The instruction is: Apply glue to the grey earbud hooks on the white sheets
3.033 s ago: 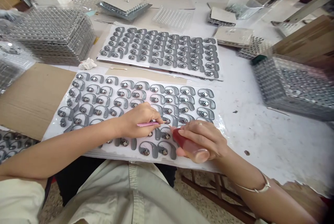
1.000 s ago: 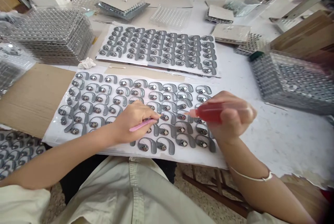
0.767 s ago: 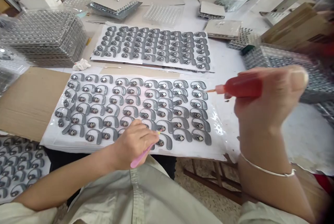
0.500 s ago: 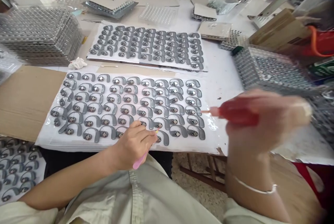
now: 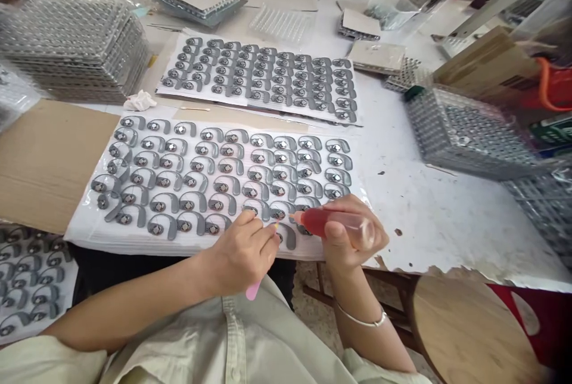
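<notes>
A white sheet (image 5: 84,226) lies before me, covered with rows of grey ear-hook parts (image 5: 192,181), each with a shiny round centre. My left hand (image 5: 243,253) is closed around a thin pink stick (image 5: 254,290), whose tip rests by a hook in the nearest row. My right hand (image 5: 353,235) grips a small bottle of red liquid (image 5: 322,221). The bottle's nozzle points left at the same near-row hooks, close to the stick's tip.
A second sheet of grey ear hooks (image 5: 263,77) lies farther back. Stacks of clear blister trays stand at the left (image 5: 74,44) and right (image 5: 465,133). Brown cardboard (image 5: 44,157) lies left. A round wooden stool (image 5: 469,324) sits by my right arm. A white crumpled tissue (image 5: 139,101) lies nearby.
My right hand swung the red bottle up and out to the right, then brought it back down to the near row. My left hand slid toward the sheet's near edge.
</notes>
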`<state>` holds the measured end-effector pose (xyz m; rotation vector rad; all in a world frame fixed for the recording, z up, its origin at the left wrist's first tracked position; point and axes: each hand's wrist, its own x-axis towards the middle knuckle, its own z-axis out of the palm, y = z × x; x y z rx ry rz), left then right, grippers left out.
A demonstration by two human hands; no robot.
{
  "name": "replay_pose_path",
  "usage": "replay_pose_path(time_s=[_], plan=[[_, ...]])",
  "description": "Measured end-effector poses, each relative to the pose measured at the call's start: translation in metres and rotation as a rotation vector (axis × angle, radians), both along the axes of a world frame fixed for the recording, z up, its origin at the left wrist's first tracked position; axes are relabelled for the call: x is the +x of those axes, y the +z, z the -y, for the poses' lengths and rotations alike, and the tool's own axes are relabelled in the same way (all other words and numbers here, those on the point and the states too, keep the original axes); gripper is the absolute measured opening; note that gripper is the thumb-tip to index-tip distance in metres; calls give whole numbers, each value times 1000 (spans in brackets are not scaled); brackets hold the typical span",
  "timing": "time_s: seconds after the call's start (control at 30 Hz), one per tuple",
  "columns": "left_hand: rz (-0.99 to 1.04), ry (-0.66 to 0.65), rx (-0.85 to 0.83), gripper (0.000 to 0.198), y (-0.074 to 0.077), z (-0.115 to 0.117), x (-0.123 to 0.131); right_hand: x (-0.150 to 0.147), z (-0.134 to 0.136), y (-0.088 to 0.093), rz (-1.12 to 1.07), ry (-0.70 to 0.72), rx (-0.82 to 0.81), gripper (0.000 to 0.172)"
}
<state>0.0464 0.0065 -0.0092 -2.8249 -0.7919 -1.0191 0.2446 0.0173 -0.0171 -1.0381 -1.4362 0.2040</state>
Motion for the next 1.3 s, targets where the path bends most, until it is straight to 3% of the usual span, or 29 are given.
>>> replay_pose_path(time_s=[0.37, 1.3], plan=[[-49, 6, 53, 17, 3, 0, 2, -4, -2, 0, 129, 46, 11, 17], [-44, -9, -27, 21, 6, -2, 2, -4, -3, -2, 127, 36, 46, 14]])
